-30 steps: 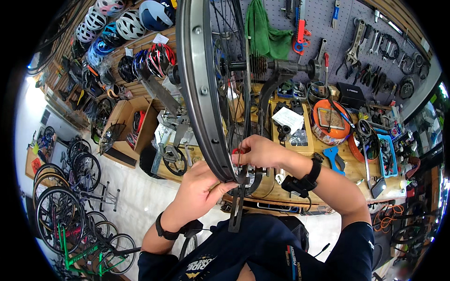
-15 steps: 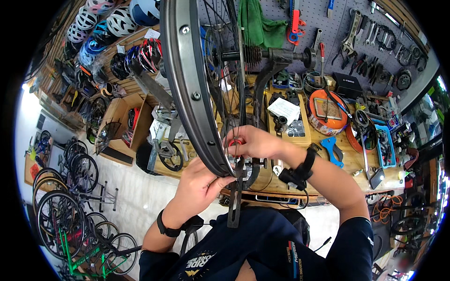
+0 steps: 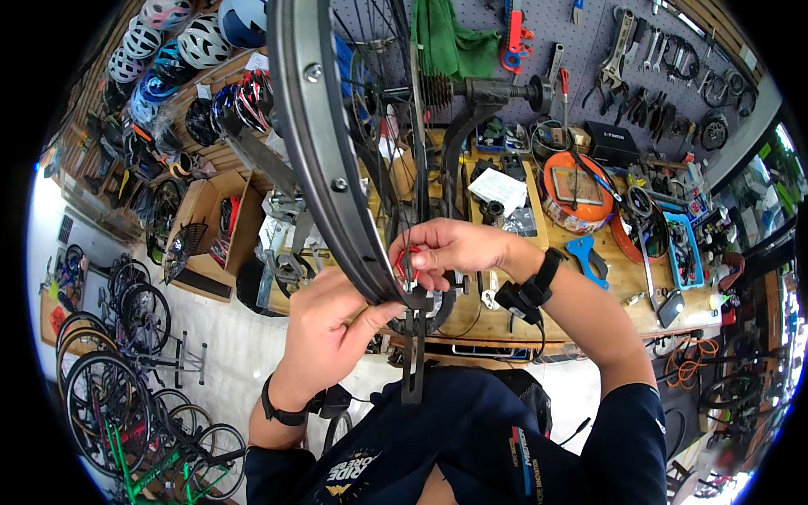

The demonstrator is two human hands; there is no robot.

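Note:
A bare bicycle wheel with a dark grey rim (image 3: pixel 310 126) stands upright in a truing stand (image 3: pixel 459 147), its cogs near the stand's right arm. My left hand (image 3: pixel 332 318) is closed on the lower part of the rim, thumb and fingers pinching its edge. My right hand (image 3: pixel 463 251) pinches a red spoke wrench (image 3: pixel 406 263) among the spokes, just inside the rim. Whether the wrench sits on a nipple is hidden by my fingers. The stand's slotted metal bar (image 3: pixel 412 358) points down toward my shirt, below my hands.
On the wooden bench (image 3: pixel 505 324) lie a blue tool (image 3: pixel 587 259), an orange round tin (image 3: pixel 576 189), a blue tray (image 3: pixel 684 248) and a phone (image 3: pixel 670 309). Tools hang on the pegboard (image 3: pixel 555 25). A cardboard box (image 3: pixel 198 273) and several bicycles stand left.
My right fingers have shifted around the red wrench, which shows at a different angle. My left hand stays on the rim. The whole view has moved slightly.

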